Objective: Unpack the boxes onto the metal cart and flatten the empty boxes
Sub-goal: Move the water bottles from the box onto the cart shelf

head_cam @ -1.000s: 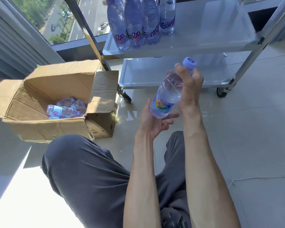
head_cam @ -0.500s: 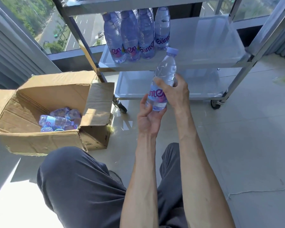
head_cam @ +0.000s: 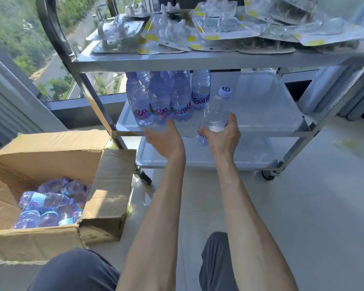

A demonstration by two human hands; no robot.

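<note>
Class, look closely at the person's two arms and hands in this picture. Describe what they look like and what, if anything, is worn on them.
Both forearms are bare from elbow to wrist: no sleeves reach into view. The left hand and right hand wear no gloves, and no watch, bracelet or ring shows on either. The arms are slim, with tendons standing out along them. Below them, dark grey trousers cover the knees.

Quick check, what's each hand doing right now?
Left hand: open, holding nothing, reaching toward the middle shelf.
Right hand: gripping a water bottle at the shelf's front edge.
</note>
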